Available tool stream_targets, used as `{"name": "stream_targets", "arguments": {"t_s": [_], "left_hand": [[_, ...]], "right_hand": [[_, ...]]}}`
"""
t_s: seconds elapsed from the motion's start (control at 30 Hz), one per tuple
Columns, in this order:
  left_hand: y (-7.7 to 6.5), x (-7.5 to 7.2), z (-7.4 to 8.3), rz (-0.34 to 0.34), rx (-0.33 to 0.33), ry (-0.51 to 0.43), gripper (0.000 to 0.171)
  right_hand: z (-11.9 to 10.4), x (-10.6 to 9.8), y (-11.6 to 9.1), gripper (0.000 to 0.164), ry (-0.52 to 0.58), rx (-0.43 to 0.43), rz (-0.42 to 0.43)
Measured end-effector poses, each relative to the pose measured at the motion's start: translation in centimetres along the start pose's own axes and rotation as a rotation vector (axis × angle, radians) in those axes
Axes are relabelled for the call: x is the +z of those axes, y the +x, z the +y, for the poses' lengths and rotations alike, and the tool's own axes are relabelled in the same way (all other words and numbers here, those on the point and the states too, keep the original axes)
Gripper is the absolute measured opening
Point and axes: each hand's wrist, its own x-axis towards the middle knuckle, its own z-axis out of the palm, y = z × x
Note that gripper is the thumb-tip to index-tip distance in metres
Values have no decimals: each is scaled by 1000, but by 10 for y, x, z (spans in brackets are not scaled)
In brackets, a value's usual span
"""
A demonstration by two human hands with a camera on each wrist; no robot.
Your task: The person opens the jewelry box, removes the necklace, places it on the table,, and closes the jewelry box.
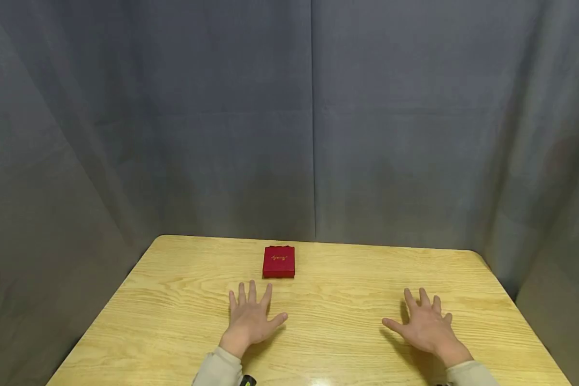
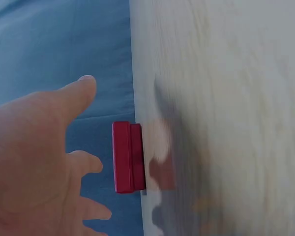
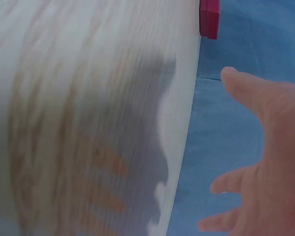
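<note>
A small red box [image 1: 279,261] with gold script on its lid lies near the far edge of the table, left of centre. My left hand [image 1: 250,320] is spread above the tabletop just in front of the box, holding nothing. In the left wrist view the closed red box [image 2: 128,157] shows its lid and base from the side, beyond the fingertips. Over the right part of the table hovers my right hand [image 1: 424,326], fingers apart and nothing in it. The right wrist view catches only part of the red box [image 3: 209,19] at its top edge.
The light wood table [image 1: 338,311] has rounded far corners. Grey-blue curtains [image 1: 231,134] hang behind it and along both sides, close to its edges. Each hand casts a shadow on the wood.
</note>
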Motion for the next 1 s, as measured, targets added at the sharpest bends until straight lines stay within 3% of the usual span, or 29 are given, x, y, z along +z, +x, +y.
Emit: {"name": "stream_targets", "arguments": {"t_s": [0.33, 0.5, 0.63, 0.83, 1.0], "left_hand": [[-2, 0, 4, -32, 16, -9, 80], [-2, -2, 2, -35, 28, -60, 78], [0, -2, -1, 10, 79, -96, 69], [7, -3, -4, 120, 150, -44, 45], [10, -5, -10, 138, 161, -60, 40]], "right_hand": [[-3, 3, -4, 104, -10, -3, 11], [-6, 2, -2, 99, 1, -29, 7], [-8, 2, 0, 83, -13, -62, 12], [-13, 4, 3, 46, 0, -96, 41], [-21, 6, 7, 27, 30, -111, 49]]}}
